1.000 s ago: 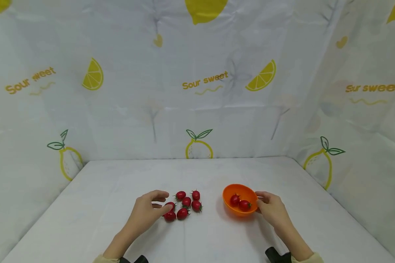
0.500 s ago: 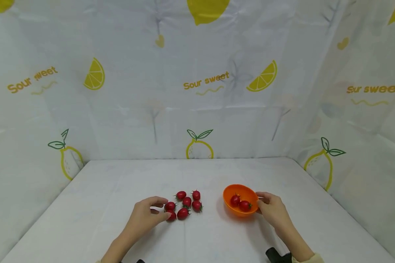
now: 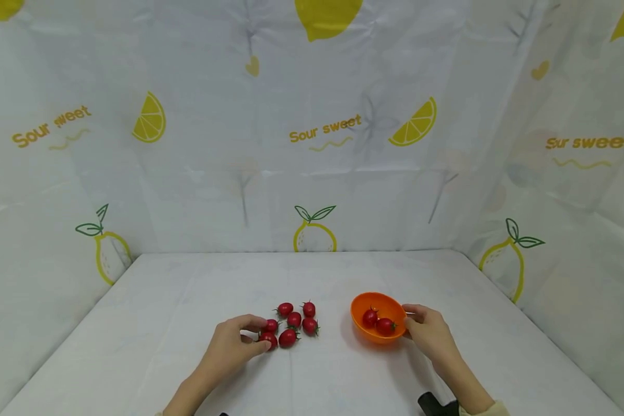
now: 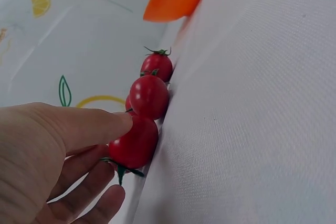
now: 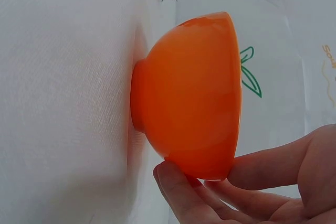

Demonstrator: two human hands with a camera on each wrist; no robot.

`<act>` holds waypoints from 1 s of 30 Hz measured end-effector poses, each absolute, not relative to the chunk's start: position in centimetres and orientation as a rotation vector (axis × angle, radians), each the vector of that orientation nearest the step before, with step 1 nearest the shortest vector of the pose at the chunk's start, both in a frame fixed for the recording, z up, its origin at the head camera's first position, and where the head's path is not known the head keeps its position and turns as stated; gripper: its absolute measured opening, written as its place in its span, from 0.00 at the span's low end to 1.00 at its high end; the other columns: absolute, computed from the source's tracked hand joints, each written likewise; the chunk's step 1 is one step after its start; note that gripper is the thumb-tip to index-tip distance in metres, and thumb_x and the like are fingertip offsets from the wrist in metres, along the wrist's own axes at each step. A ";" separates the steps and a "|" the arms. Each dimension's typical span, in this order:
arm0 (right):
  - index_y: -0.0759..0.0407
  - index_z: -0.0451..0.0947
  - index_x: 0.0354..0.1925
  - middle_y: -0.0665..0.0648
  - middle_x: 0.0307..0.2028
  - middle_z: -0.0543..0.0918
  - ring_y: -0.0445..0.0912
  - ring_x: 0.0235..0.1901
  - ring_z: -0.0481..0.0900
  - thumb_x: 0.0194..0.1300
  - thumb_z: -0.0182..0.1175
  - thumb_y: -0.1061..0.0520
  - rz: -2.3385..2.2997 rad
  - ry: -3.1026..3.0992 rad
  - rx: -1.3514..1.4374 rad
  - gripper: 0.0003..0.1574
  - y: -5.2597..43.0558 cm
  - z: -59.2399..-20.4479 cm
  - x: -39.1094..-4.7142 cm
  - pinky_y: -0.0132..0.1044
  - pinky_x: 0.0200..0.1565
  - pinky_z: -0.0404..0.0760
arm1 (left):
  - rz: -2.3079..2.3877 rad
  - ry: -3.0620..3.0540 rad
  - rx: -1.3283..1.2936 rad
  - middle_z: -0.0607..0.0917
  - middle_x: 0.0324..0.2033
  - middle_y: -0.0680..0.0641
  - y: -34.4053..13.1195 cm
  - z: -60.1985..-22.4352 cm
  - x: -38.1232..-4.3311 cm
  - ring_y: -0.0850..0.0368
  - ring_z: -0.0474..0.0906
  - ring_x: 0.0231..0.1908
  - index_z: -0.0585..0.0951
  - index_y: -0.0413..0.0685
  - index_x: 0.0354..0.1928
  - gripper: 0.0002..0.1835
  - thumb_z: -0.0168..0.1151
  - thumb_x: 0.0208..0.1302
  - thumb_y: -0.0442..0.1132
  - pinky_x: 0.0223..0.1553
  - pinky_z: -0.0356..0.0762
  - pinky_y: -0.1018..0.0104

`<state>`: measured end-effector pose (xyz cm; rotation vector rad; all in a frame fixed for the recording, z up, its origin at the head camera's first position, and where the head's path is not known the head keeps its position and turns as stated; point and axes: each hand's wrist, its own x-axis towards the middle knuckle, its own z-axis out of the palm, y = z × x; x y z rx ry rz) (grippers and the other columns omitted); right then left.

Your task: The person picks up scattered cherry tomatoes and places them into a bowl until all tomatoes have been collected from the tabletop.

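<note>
My left hand (image 3: 233, 344) is at the left side of a loose cluster of red cherry tomatoes (image 3: 288, 338) on the white table. In the left wrist view its thumb lies on the nearest cherry tomato (image 4: 136, 142), with the fingers curled behind it; the tomato's green stem faces me. Another cherry tomato (image 3: 271, 326) shows beside the index fingertip. My right hand (image 3: 434, 336) grips the right side of an orange bowl (image 3: 389, 307), thumb at the rim and fingers against the outer wall. Two cherry tomatoes (image 3: 385, 326) lie inside, and the bowl stands upright on its foot.
The white-covered table (image 3: 187, 289) meets a white curtain (image 3: 197, 156) printed with lemons at the back and sides. Between the cluster and the bowl is a stretch of tablecloth.
My left hand has lowered and drawn slightly toward me, its thumb passing from the farther tomato to the nearer one. My right hand keeps its grip on the bowl.
</note>
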<state>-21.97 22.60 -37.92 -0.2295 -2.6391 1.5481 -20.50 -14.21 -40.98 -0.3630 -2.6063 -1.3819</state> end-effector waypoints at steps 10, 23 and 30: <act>0.75 0.69 0.61 0.74 0.50 0.78 0.57 0.43 0.81 0.69 0.48 0.67 1.556 -2.645 -0.228 0.24 22.5 -37.9 -21.9 0.45 0.44 0.83 | -1.344 -2.639 -0.427 0.86 0.39 0.53 -14.1 -41.5 -20.6 0.57 0.80 0.37 0.84 0.44 0.43 0.16 0.76 0.52 0.35 0.37 0.80 0.67; 0.76 0.68 0.61 0.74 0.49 0.78 0.58 0.44 0.81 0.69 0.49 0.67 1.559 -2.639 -0.232 0.23 22.6 -37.8 -21.8 0.46 0.44 0.82 | -1.337 -2.669 -0.375 0.84 0.38 0.55 -13.7 -41.7 -20.6 0.59 0.77 0.37 0.84 0.48 0.42 0.18 0.79 0.48 0.39 0.36 0.79 0.66; 0.76 0.68 0.61 0.74 0.50 0.78 0.58 0.44 0.81 0.69 0.48 0.67 1.571 -2.638 -0.220 0.24 22.5 -37.9 -21.7 0.46 0.44 0.82 | -1.347 -2.656 -0.348 0.84 0.36 0.54 -13.5 -41.7 -20.4 0.59 0.77 0.35 0.83 0.46 0.42 0.18 0.79 0.48 0.37 0.37 0.79 0.67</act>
